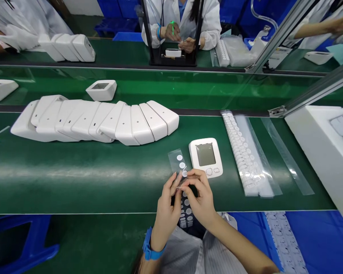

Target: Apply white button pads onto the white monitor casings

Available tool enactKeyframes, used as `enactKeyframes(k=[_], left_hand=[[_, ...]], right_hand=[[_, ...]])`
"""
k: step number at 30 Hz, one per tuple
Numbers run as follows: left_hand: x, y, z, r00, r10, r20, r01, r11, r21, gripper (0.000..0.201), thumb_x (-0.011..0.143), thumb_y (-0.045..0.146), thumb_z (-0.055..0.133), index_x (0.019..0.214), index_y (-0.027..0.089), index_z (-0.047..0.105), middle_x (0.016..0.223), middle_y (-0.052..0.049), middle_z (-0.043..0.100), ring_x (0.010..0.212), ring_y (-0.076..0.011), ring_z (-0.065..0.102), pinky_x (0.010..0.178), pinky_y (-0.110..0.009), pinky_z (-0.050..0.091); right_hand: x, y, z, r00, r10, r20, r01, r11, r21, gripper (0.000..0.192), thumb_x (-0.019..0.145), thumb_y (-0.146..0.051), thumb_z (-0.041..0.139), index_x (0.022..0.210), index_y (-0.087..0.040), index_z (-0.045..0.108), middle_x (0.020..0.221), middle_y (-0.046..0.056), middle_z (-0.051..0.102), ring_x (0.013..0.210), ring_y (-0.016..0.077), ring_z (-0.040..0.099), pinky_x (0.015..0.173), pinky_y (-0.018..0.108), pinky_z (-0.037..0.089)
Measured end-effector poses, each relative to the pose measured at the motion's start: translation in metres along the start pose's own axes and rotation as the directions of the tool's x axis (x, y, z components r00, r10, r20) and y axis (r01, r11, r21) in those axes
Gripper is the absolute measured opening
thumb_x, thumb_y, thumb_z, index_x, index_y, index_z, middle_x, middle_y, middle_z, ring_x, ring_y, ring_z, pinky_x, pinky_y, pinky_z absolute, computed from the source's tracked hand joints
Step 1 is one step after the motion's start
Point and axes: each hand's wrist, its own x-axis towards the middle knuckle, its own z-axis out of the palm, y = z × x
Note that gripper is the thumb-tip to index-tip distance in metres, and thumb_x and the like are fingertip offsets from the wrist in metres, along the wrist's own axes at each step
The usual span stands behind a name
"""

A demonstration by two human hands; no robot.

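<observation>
Clear plastic strip of round white stickers (180,163) sits pinched between our left hand (168,207) & right hand (199,199), fingertips closed on it over the green bench edge (74,182), just beside the white LCD monitor unit (205,157), w/ white housings (97,121) stacked behind.

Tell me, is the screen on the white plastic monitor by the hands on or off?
Off, it seems: the white plastic monitor lies face up, its grey screen blank.
</observation>
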Motion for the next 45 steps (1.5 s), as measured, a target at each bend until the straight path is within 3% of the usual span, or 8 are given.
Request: enactKeyframes(k=[3,6,10,12,18,25,45], left_hand=[[0.001,0.001,-0.002,1.0,-0.012,0.004,0.012,0.999,-0.037,0.047,0.101,0.03,0.047,0.147,0.032,0.038,0.149,-0.006,0.054,0.133,-0.0211,0.056,0.104,-0.031,0.053],[0.007,0.004,-0.002,0.999,-0.021,-0.028,0.02,0.999,-0.043,0.045,0.101,0.03,0.047,0.146,0.033,0.041,0.149,-0.006,0.055,0.128,-0.0214,0.06,0.103,-0.032,0.054],[0.02,0.016,0.007,1.0,-0.026,0.008,0.025,0.992,0.125,0.036,0.103,0.031,0.04,0.136,0.03,0.055,0.147,-0.005,0.056,0.131,-0.0222,0.058,0.103,-0.035,0.053],[0.026,0.023,0.015,0.999,-0.026,0.025,0.021,0.982,0.186,0.037,0.103,0.031,0.037,0.136,0.028,0.054,0.151,-0.006,0.05,0.138,-0.0229,0.05,0.107,-0.037,0.05],[0.037,0.032,0.037,0.998,-0.033,0.061,0.02,0.981,0.193,0.048,0.104,0.034,0.037,0.151,0.029,0.033,0.16,-0.007,0.036,0.148,-0.0254,0.034,0.118,-0.045,0.038],[0.04,0.029,0.047,0.999,0.011,0.051,-0.025,0.962,0.273,0.048,0.104,0.034,0.036,0.151,0.03,0.032,0.159,-0.008,0.036,0.147,-0.025,0.034,0.117,-0.049,0.037],[0.04,0.03,0.057,0.998,0.067,-0.021,-0.055,0.927,0.371,0.047,0.103,0.032,0.038,0.15,0.03,0.032,0.157,-0.011,0.039,0.145,-0.0273,0.037,0.113,-0.051,0.038]], right_hand=[[-0.001,-0.002,-0.013,1.0,-0.024,0.003,0.024,0.995,-0.096,0.014,0.092,-0.016,0.056,0.089,-0.027,0.066,0.114,0.008,0.059,0.112,0.0253,0.06,0.095,0.046,0.054],[0.005,0.006,-0.04,0.999,0.035,-0.041,-0.043,0.976,-0.215,0.011,0.092,-0.019,0.06,0.087,-0.026,0.066,0.129,0.009,0.055,0.128,0.0292,0.051,0.107,0.055,0.046],[0.021,0.021,-0.071,0.984,0.17,-0.048,-0.176,0.933,-0.315,0.011,0.092,-0.027,0.063,0.082,-0.024,0.067,0.145,0.009,0.048,0.142,0.0337,0.037,0.113,0.062,0.038],[0.026,0.024,-0.076,0.974,0.227,-0.017,-0.22,0.921,-0.32,0.013,0.091,-0.028,0.063,0.081,-0.023,0.068,0.15,0.008,0.044,0.144,0.0339,0.037,0.112,0.061,0.039],[0.03,0.016,-0.068,0.957,0.29,0.023,-0.266,0.902,-0.34,0.015,0.092,-0.026,0.061,0.08,-0.021,0.068,0.158,0.01,0.035,0.143,0.0345,0.04,0.108,0.054,0.046],[0.033,0.005,-0.062,0.939,0.339,0.049,-0.289,0.861,-0.418,0.018,0.094,-0.025,0.056,0.082,-0.018,0.068,0.161,0.014,0.026,0.146,0.0344,0.035,0.11,0.052,0.045],[0.033,0.006,-0.057,0.951,0.307,0.027,-0.27,0.873,-0.405,0.017,0.093,-0.022,0.057,0.08,-0.018,0.067,0.162,0.012,0.026,0.147,0.0344,0.034,0.111,0.051,0.046]])
